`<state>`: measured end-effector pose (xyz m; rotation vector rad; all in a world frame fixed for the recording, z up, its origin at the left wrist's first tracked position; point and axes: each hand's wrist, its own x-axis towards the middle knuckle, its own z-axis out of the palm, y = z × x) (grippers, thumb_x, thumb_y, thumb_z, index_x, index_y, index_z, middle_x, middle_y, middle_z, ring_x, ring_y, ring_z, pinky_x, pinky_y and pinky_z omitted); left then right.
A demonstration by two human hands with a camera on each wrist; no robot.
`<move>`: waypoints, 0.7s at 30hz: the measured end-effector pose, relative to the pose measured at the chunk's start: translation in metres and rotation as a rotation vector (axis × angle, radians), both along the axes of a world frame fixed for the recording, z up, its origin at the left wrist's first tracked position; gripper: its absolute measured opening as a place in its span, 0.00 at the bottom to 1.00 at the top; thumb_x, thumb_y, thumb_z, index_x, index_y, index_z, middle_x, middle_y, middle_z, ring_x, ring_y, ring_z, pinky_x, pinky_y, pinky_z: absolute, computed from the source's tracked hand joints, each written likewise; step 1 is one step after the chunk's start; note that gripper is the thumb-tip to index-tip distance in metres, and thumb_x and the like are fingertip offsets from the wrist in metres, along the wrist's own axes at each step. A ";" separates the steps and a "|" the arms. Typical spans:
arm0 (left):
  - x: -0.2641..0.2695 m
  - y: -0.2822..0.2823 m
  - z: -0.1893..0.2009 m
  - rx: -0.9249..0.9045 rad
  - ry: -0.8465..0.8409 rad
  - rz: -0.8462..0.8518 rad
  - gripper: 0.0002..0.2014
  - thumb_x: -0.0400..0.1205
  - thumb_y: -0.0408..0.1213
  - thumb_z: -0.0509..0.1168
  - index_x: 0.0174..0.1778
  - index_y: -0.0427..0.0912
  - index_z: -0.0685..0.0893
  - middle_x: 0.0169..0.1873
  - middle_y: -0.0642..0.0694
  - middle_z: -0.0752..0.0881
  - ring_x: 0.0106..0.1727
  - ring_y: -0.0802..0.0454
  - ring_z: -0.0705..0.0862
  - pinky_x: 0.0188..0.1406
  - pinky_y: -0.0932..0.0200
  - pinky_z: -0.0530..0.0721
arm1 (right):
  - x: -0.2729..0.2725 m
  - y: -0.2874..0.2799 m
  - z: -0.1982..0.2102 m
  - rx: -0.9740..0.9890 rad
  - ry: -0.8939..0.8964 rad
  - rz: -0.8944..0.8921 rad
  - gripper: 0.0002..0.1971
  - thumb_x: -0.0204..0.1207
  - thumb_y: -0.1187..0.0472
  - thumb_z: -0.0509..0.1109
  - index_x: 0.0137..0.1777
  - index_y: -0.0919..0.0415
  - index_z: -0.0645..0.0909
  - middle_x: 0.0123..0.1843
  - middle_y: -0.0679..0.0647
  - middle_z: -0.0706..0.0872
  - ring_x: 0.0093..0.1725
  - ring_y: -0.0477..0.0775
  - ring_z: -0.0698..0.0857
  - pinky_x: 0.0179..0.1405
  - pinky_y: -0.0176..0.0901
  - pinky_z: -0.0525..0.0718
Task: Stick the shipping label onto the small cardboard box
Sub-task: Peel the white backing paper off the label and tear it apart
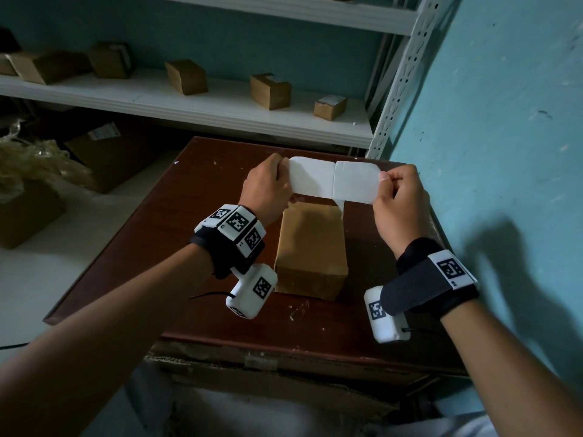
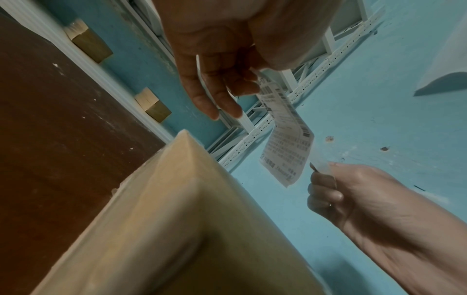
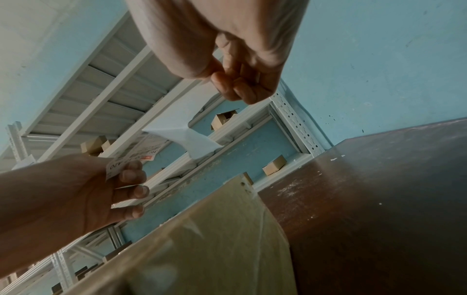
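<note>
While the shipping label [image 1: 334, 180] is stretched flat above the far end of the small cardboard box [image 1: 310, 250], its left end is pinched by the left hand [image 1: 268, 187] and its right end by the right hand [image 1: 399, 205]. Only the blank white back is shown to the head camera. From the wrist views, barcodes and rows of print are seen on the underside, too blurred to be read. The box is stood on the brown surface [image 1: 176, 234], at 6 o'clock from the label. More boxes [image 1: 270, 90] are kept on the shelf at 12 o'clock.
</note>
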<state>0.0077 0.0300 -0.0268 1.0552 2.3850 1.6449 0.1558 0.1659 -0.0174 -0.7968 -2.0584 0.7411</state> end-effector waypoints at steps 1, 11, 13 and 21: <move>0.000 0.000 0.000 0.002 0.000 -0.001 0.11 0.90 0.42 0.51 0.48 0.41 0.73 0.39 0.53 0.78 0.29 0.60 0.84 0.22 0.74 0.78 | 0.000 0.000 0.000 0.003 0.002 -0.002 0.03 0.86 0.59 0.59 0.51 0.58 0.71 0.39 0.45 0.75 0.35 0.38 0.76 0.31 0.29 0.75; -0.002 0.000 -0.001 -0.008 0.000 0.013 0.11 0.90 0.41 0.51 0.50 0.41 0.74 0.39 0.51 0.79 0.31 0.58 0.84 0.24 0.71 0.80 | 0.002 0.000 0.001 -0.005 -0.003 -0.005 0.03 0.86 0.59 0.58 0.52 0.58 0.71 0.38 0.46 0.75 0.35 0.37 0.76 0.29 0.29 0.73; -0.002 0.000 -0.001 -0.009 0.005 0.015 0.11 0.90 0.41 0.50 0.50 0.41 0.74 0.38 0.52 0.79 0.30 0.58 0.84 0.22 0.72 0.79 | 0.002 0.000 0.002 -0.006 -0.006 -0.011 0.03 0.86 0.59 0.58 0.51 0.56 0.69 0.42 0.49 0.77 0.36 0.38 0.76 0.29 0.28 0.72; -0.004 -0.001 0.000 -0.010 0.026 0.018 0.10 0.89 0.40 0.51 0.49 0.41 0.74 0.38 0.50 0.79 0.30 0.58 0.83 0.21 0.74 0.77 | 0.003 0.000 0.003 -0.015 -0.016 -0.016 0.03 0.86 0.59 0.58 0.51 0.57 0.69 0.42 0.49 0.76 0.41 0.45 0.77 0.31 0.30 0.75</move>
